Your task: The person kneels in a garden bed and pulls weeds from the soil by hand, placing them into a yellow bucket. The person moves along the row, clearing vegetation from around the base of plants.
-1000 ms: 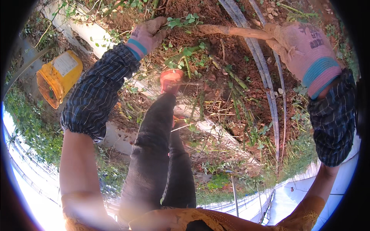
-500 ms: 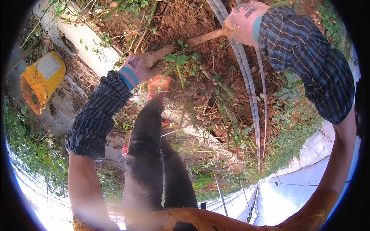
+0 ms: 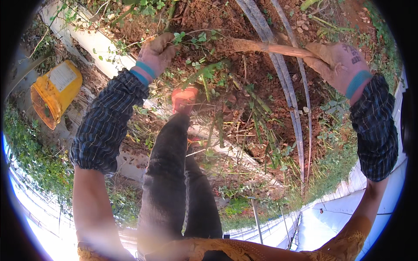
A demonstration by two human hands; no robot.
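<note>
My right hand point(image 3: 337, 65), in a pink glove with a brownish palm side and a blue cuff, is closed round a wooden stick-like handle point(image 3: 270, 47). The handle points left over reddish soil, where its far end is lost among soil and stems. My left hand point(image 3: 156, 56), gloved alike, is off the handle at the upper left. Its thumb and fingers stand apart beside a thin leafy stem point(image 3: 202, 37); whether they touch the stem is unclear. Below, among cut stems, is my orange-red shoe point(image 3: 183, 98).
A yellow bucket point(image 3: 61, 91) lies tipped at the left. Grey hoses point(image 3: 283, 82) run lengthwise over the soil point(image 3: 300, 139) right of centre. Pale sheeting strips point(image 3: 93, 37) cross the ground. Green plants point(image 3: 39, 161) line the left side, and white sheeting point(image 3: 348, 204) rises at the lower right.
My right hand has moved right and down, drawing the handle rightward. My left hand has moved slightly up and left, towards the leafy stem. The view has shifted a little.
</note>
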